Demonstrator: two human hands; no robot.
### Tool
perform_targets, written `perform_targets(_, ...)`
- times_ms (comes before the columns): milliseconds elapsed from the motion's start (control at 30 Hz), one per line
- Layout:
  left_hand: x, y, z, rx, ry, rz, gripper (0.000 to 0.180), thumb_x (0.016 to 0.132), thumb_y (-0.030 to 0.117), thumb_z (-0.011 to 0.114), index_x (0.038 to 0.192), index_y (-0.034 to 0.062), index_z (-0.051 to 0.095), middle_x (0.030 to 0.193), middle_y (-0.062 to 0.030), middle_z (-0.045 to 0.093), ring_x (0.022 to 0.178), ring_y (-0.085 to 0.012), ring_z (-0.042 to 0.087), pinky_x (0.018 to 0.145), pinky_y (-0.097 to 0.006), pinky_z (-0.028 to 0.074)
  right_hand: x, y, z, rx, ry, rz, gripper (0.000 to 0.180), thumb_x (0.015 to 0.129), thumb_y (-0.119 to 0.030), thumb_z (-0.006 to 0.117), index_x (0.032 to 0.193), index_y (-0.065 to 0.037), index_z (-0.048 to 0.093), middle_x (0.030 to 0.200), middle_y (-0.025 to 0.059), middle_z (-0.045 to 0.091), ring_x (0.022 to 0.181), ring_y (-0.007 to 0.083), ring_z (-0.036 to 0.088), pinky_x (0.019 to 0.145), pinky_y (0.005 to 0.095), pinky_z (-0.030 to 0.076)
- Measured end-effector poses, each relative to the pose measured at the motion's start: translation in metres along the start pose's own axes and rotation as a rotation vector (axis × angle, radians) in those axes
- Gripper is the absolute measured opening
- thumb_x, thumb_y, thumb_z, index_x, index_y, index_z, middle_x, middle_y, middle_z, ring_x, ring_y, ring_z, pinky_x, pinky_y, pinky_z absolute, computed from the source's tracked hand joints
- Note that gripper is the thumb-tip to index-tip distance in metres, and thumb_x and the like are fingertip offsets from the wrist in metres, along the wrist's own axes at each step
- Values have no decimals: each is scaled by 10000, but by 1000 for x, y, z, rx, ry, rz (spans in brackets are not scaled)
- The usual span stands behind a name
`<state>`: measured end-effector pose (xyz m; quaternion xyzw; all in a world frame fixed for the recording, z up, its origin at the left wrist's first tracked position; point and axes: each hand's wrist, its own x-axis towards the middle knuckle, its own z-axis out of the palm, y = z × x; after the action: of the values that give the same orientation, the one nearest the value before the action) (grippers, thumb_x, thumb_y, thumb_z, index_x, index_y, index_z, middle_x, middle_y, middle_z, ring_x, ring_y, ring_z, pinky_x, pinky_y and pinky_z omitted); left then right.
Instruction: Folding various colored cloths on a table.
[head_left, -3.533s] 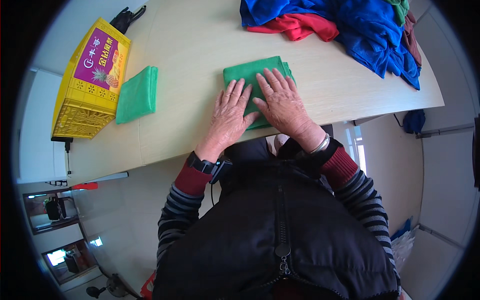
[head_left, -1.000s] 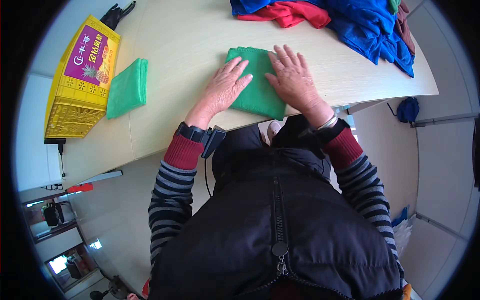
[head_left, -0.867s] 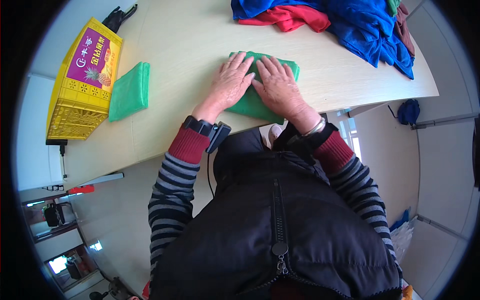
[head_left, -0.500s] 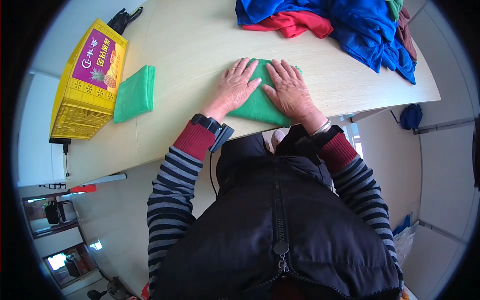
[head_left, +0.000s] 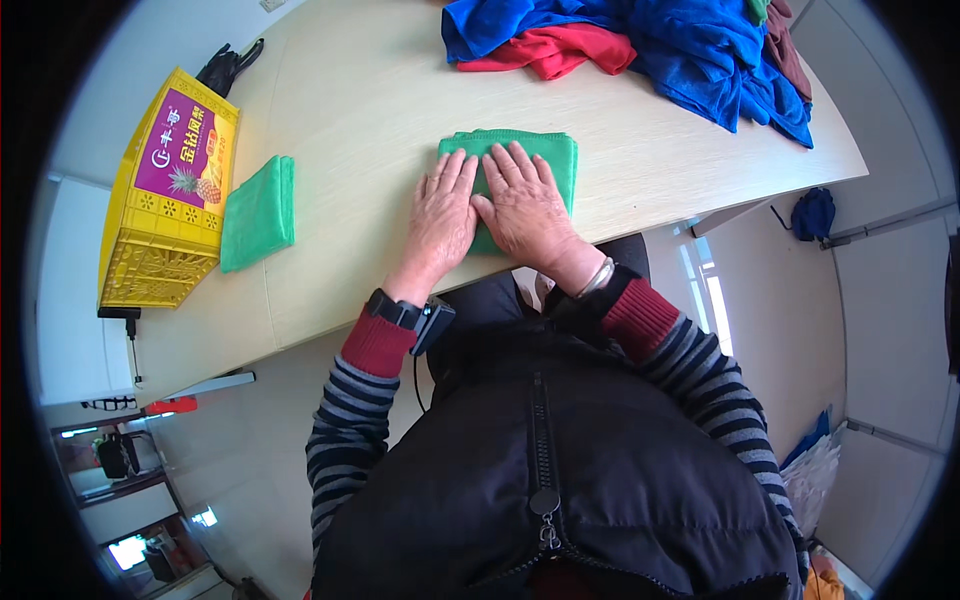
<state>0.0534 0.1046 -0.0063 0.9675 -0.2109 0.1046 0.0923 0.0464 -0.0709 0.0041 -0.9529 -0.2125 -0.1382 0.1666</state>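
Observation:
A folded green cloth [head_left: 553,160] lies near the front edge of the pale wooden table [head_left: 360,110]. My left hand [head_left: 444,211] lies flat on the cloth's left part, fingers spread. My right hand [head_left: 524,201] presses flat beside it on the middle of the cloth, thumbs nearly touching. Neither hand grips anything. A second folded green cloth [head_left: 258,212] rests to the left, apart from both hands.
A yellow slotted crate [head_left: 165,195] with a purple label stands at the table's left end, a black object [head_left: 226,68] behind it. A heap of blue and red cloths [head_left: 640,45] fills the far right. The table's front edge runs just before my body.
Both hands slid across the green cloth, spreading apart and coming together again; they now lie side by side on it. The view shifted slightly.

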Motion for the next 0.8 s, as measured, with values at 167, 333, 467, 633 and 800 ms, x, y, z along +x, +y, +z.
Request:
perform_targets(167,-5,10,-3,-57,27,-30,555,1020,322,504,1490,50,394,1567,-141,361,1460,-329,322,1180,-543,262,-8,16,-2,29,5,-5,649,1003,-443,478,1478,-5,413,1567,187,372,1483,342,291,1216,500,200)
perform_targets(333,-6,12,-5,-6,34,-38,549,1024,330,498,1488,55,399,1563,-135,369,1452,-316,338,1179,-553,258,-16,24,-2,18,28,19,672,1001,-456,481,1490,-3,393,1577,183,355,1488,337,283,1220,489,194)
perform_targets(467,-8,13,-7,9,45,-39,552,1024,344,501,1483,52,410,1556,-140,381,1452,-315,340,1180,-559,251,-21,29,-6,7,39,57,680,998,-451,489,1495,1,382,1583,190,339,1490,341,276,1219,489,199)
perform_targets(633,-14,15,-17,83,45,-33,555,1020,360,510,1465,37,439,1544,-156,400,1454,-319,337,1187,-556,238,-24,30,-15,-37,13,91,664,1001,-432,492,1489,7,389,1576,207,345,1490,348,276,1213,496,211)
perform_targets(800,-11,25,-21,61,81,21,559,1011,355,529,1456,26,452,1539,-168,406,1454,-323,338,1190,-543,237,-6,20,-22,-106,26,28,639,1007,-419,482,1479,4,405,1566,202,365,1487,362,278,1209,500,218)
